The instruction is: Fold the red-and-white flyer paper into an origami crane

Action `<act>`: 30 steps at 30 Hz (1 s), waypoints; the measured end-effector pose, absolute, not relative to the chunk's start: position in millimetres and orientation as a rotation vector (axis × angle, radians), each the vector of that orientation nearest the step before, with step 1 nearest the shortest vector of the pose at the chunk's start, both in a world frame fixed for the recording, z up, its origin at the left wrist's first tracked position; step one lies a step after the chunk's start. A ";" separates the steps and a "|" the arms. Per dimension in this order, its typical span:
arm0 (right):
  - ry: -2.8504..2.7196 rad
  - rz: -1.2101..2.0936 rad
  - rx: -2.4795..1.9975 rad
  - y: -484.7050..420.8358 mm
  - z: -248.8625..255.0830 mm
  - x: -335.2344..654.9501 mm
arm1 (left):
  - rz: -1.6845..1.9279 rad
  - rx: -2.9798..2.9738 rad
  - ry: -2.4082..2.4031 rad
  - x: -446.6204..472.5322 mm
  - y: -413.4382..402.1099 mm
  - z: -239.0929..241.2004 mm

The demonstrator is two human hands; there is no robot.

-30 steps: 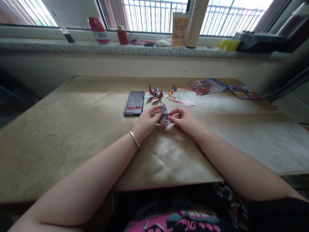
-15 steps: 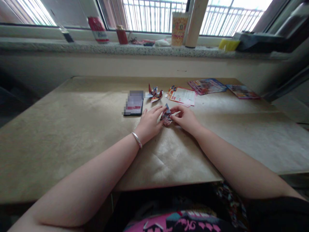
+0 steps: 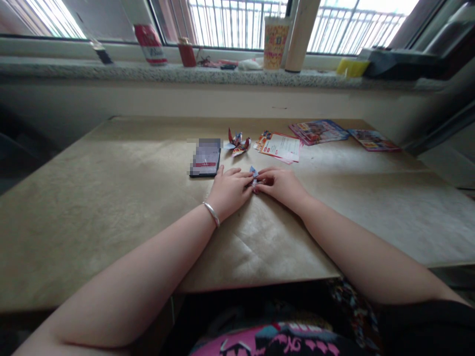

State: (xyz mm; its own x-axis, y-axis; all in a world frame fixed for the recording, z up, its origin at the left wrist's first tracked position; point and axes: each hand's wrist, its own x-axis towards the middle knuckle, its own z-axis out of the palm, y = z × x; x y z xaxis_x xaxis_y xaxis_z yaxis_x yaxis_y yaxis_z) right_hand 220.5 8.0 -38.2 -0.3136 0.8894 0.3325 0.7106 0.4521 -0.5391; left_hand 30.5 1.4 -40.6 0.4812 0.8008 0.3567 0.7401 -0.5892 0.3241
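Note:
A small folded piece of printed paper (image 3: 254, 173) lies flat on the brown paper-covered table (image 3: 111, 198), mostly hidden under my fingers. My left hand (image 3: 230, 190), with a silver bangle on its wrist, presses on the piece from the left with fingers together. From the right, my right hand (image 3: 280, 184) presses its fingertips down on the same piece. A finished folded paper figure (image 3: 238, 143) stands just beyond, and a dark phone (image 3: 206, 158) lies to the left of my hands.
Printed leaflets (image 3: 282, 147) and booklets (image 3: 319, 131) lie at the table's far right. The windowsill behind holds a red can (image 3: 150, 44), a small red container (image 3: 187, 53), a patterned cup (image 3: 275, 44), a cardboard tube (image 3: 300, 34) and a yellow object (image 3: 352, 66).
Both hands have lowered the folded paper from an upright hold down onto the table and now press it flat, moving slightly farther from me.

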 end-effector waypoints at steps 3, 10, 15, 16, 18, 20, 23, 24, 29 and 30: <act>-2.192 0.289 -1.324 10.1 -40.1 223.5 | 0.720 2.580 1.378 29.7 3.0 -41.3; -2.265 0.166 -1.473 5.8 -32.7 224.6 | 0.494 2.564 1.470 31.5 0.6 -32.9; -2.306 0.185 -1.484 9.6 -36.4 227.0 | 0.426 2.568 1.493 31.5 0.2 -30.9; -2.315 0.200 -1.485 11.0 -38.0 228.0 | 0.423 2.559 1.494 31.1 1.0 -31.1; -2.334 0.227 -1.505 13.7 -40.4 229.7 | 0.433 2.533 1.492 30.4 3.1 -31.8; -2.361 0.257 -1.543 15.9 -40.8 230.7 | 0.460 2.520 1.483 30.0 5.5 -32.6; -2.409 0.312 -1.601 19.1 -38.3 231.4 | 0.506 2.542 1.461 30.5 8.6 -34.2; -2.424 0.328 -1.618 20.3 -37.0 231.5 | 0.520 2.552 1.455 30.9 9.3 -34.7; -2.493 0.341 -1.668 25.4 -32.2 230.8 | 0.565 2.567 1.427 31.0 13.8 -36.9; -2.505 0.329 -1.678 25.8 -31.8 230.2 | 0.568 2.561 1.424 30.4 15.3 -37.4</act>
State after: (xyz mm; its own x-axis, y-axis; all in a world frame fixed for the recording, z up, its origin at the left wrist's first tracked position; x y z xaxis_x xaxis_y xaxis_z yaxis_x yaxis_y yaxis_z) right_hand 230.2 25.8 -31.8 -0.3839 0.9229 -0.0299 0.8993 0.3663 -0.2392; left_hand 30.4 15.3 -37.4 0.4759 0.8433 0.2499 0.7839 -0.5355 0.3142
